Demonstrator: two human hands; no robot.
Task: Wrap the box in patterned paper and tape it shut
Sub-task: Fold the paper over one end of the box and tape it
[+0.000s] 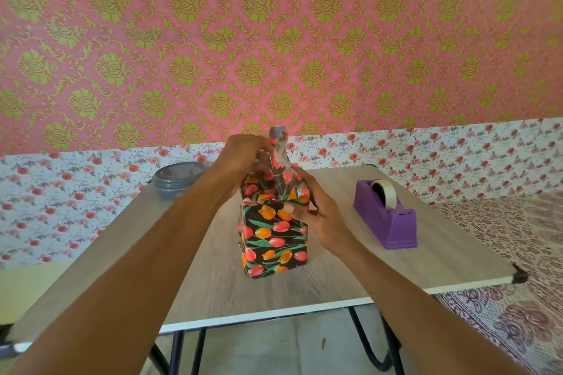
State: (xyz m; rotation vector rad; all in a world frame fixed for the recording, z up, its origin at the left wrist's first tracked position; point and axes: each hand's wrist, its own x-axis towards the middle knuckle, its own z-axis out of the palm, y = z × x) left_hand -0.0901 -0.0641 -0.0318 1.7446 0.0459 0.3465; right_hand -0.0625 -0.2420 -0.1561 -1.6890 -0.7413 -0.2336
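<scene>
A box [274, 237] stands upright in the middle of the table, its sides covered in black paper with red and orange tulips. At its top a loose paper flap [278, 146] sticks up. My left hand [243, 158] grips the paper at the top left of the box, beside that flap. My right hand [313, 213] holds the upper right corner of the box, thumb on the front face and fingers behind. A purple tape dispenser [387, 216] with a roll of tape stands to the right of the box, untouched.
The wooden table [335, 277] has black corner caps and dark metal legs. A grey lidded round container [175, 181] sits at its back left. A patterned bedspread [502, 253] lies to the right, and a papered wall rises close behind the table.
</scene>
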